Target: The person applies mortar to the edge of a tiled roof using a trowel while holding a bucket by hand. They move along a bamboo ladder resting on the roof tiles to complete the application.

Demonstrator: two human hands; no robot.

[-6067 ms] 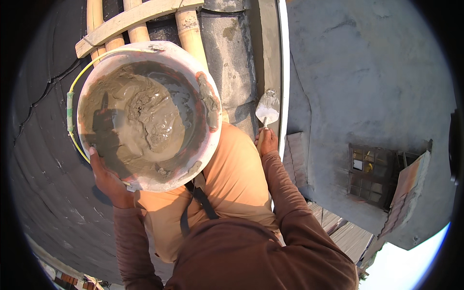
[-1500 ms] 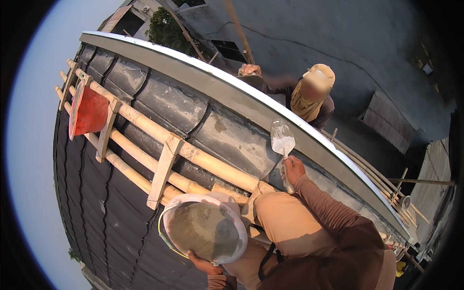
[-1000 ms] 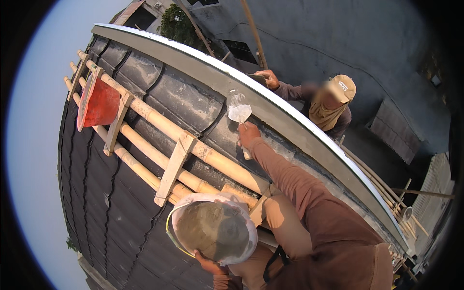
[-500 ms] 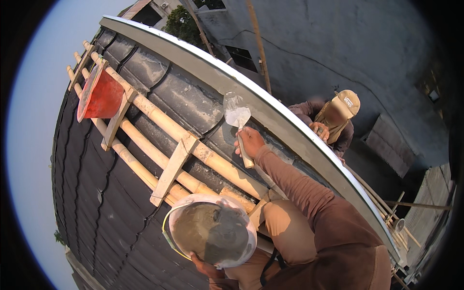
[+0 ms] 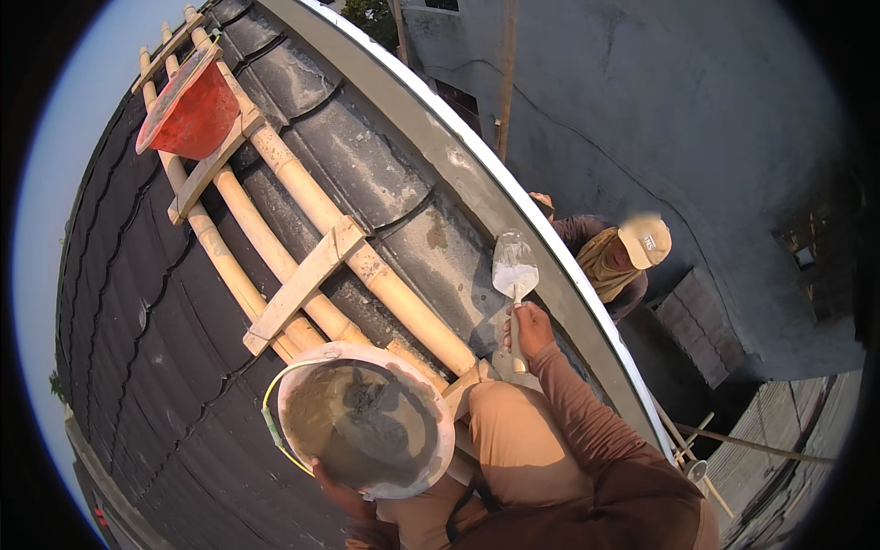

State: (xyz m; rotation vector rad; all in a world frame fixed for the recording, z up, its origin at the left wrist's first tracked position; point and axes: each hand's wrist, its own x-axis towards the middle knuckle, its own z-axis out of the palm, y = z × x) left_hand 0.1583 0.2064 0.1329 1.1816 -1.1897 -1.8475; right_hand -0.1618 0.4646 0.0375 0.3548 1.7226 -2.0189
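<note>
My right hand (image 5: 532, 330) is closed around the wooden handle of a trowel (image 5: 515, 278). Wet grey mortar smears its blade, which lies against or just over the smooth grey mortar band (image 5: 449, 170) along the roof edge; contact is hard to tell. Down by my knees, my left hand (image 5: 341, 493) grips the near rim of a pale bucket (image 5: 446, 431), its fingers partly hidden beneath. Grey mortar (image 5: 367, 417) fills much of that bucket, and a yellow-green handle hangs at its left side.
A bamboo ladder (image 5: 293, 183) with wooden crosspieces lies over dark roof tiles (image 5: 376, 174). Farther up it sits a red bucket (image 5: 206, 115), tilted. Beyond the white roof edge (image 5: 477, 142), lower down, stands a co-worker in a tan cap (image 5: 644, 240), near a grey wall (image 5: 642, 110).
The view has turned and shifted. My right hand and the trowel have moved nearer along the mortar band, toward me. My left hand keeps its hold on the bucket. The co-worker's head has turned.
</note>
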